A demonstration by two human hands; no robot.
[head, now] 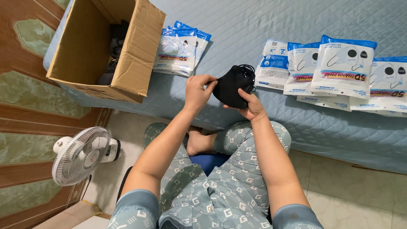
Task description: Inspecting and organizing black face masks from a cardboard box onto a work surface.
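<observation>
Stack of black fabric face masks (232, 86) held above the edge of the blue quilted mattress (263, 25), long axis running roughly up-down in view, ear loops bunched at the top. Left hand (197, 91) pinches the stack's left edge, thumb and fingers closed on it. Right hand (251, 105) cups it from below, fingers wrapped around. Open brown cardboard box (127, 55) at left, white-and-blue mask packets (343, 65) at right, white floor fan (80, 154) below.

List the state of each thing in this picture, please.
Black masks: stacked, held in both hands.
Left hand: fingers pinch the stack's edge.
Right hand: grips the stack from below.
Box: open, lying on its side, dark items inside.
Packs: sealed, overlapping on the mattress.
Fan: standing on the floor; running or not, cannot tell.
</observation>
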